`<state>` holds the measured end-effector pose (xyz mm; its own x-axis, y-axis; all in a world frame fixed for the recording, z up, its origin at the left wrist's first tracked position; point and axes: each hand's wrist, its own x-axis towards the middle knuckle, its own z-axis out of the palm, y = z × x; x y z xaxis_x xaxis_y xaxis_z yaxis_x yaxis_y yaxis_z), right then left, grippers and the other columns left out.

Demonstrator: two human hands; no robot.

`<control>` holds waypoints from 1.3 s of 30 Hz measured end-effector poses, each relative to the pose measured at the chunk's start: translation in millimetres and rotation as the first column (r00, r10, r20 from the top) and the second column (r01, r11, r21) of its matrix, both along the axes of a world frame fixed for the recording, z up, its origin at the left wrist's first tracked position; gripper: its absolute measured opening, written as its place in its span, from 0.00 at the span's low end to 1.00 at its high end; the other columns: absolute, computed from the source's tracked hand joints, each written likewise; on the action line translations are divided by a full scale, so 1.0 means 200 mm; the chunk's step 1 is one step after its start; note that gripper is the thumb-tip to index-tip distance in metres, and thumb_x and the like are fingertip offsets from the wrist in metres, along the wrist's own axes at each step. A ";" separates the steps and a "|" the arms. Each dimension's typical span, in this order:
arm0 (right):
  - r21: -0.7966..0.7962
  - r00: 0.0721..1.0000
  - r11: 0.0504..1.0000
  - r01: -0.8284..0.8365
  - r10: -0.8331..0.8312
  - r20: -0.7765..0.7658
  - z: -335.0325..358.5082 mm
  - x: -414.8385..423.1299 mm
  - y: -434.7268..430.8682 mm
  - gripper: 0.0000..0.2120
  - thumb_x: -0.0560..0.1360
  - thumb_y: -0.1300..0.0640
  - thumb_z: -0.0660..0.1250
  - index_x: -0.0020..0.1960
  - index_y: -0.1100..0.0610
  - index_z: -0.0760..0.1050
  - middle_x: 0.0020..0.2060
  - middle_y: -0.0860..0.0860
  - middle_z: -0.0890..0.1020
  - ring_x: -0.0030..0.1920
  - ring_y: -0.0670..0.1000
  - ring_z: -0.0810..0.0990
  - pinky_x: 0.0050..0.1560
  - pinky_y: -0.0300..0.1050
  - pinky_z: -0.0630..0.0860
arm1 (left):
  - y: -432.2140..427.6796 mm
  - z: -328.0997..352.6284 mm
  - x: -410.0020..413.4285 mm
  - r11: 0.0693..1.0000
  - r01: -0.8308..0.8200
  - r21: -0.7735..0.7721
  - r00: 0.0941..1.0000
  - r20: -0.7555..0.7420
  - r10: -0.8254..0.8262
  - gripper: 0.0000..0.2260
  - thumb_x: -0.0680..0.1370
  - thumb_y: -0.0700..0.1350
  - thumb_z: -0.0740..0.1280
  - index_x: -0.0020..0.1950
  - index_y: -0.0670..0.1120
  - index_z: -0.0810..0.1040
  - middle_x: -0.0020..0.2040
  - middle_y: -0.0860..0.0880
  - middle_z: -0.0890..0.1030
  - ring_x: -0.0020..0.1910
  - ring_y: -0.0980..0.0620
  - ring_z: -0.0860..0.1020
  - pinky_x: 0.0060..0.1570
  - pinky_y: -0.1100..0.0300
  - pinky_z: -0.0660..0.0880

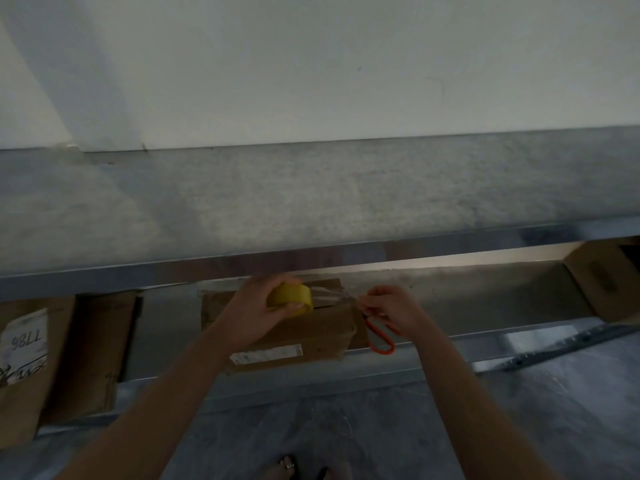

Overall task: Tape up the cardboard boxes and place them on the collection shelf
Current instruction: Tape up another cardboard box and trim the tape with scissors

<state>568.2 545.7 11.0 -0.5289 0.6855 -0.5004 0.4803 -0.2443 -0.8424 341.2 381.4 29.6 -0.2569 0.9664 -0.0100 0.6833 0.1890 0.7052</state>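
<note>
On the low shelf [485,336] lies the box [311,337], its front label [266,353] too blurred to read. The left hand [256,306] grips a yellow tape roll [291,299] on top. At 3 o'clock the right hand [391,308] pinches the tape end and holds scissors [381,337]. At 9 o'clock, a second box [20,358] is marked roughly "7786".

A white paper label [24,341] on the left cardboard box [20,393] carries a handwritten number that reads as "7786", though its first digit is unsure, and the dark scrawl beneath it cannot be read. The white sticker [266,353] on the near side of the middle cardboard box [311,336] and the dark print [606,279] on the far right box [588,289] are too blurred to read.
</note>
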 end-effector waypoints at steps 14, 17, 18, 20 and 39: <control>-0.268 0.996 0.959 0.091 -0.090 0.016 -0.22 -0.06 -0.01 0.05 0.80 0.61 0.64 0.45 0.59 0.76 0.29 0.51 0.75 0.25 0.45 0.68 0.22 0.36 0.62 | 0.07 0.02 0.09 0.999 -0.044 -0.006 0.996 -0.079 0.044 0.18 0.73 0.56 0.72 0.62 0.59 0.75 0.59 0.57 0.76 0.57 0.58 0.70 0.55 0.59 0.68; -0.368 0.982 0.918 0.148 -0.179 -0.051 -0.25 -0.09 -0.04 0.05 0.80 0.62 0.63 0.48 0.59 0.77 0.32 0.52 0.77 0.30 0.47 0.73 0.28 0.38 0.68 | 0.06 0.02 0.10 0.999 -0.046 -0.012 0.997 -0.064 0.045 0.18 0.73 0.56 0.71 0.62 0.60 0.75 0.59 0.58 0.75 0.59 0.57 0.69 0.57 0.58 0.68; -0.400 0.974 0.899 0.177 -0.218 -0.059 -0.26 -0.09 -0.06 0.05 0.80 0.62 0.63 0.50 0.58 0.78 0.37 0.53 0.80 0.35 0.49 0.76 0.32 0.40 0.71 | 0.06 0.02 0.10 0.999 -0.048 -0.015 0.997 -0.067 0.047 0.18 0.73 0.56 0.71 0.62 0.60 0.75 0.59 0.58 0.75 0.59 0.57 0.69 0.56 0.58 0.68; -0.442 0.951 0.863 0.242 -0.302 -0.067 -0.28 -0.09 -0.09 0.05 0.78 0.61 0.66 0.54 0.56 0.77 0.47 0.56 0.81 0.46 0.54 0.79 0.39 0.45 0.76 | 0.06 0.02 0.10 0.999 -0.052 -0.014 0.996 -0.072 0.051 0.18 0.73 0.56 0.71 0.62 0.61 0.74 0.59 0.57 0.75 0.58 0.57 0.70 0.56 0.57 0.69; 0.405 0.969 0.882 -0.240 0.244 0.042 -0.25 -0.04 -0.25 0.41 0.66 0.31 0.69 0.73 0.36 0.57 0.65 0.45 0.76 0.62 0.47 0.77 0.62 0.51 0.77 | 0.02 0.07 0.11 0.996 -0.086 0.037 0.996 0.030 0.085 0.17 0.70 0.56 0.75 0.55 0.60 0.75 0.53 0.62 0.76 0.52 0.62 0.74 0.49 0.59 0.73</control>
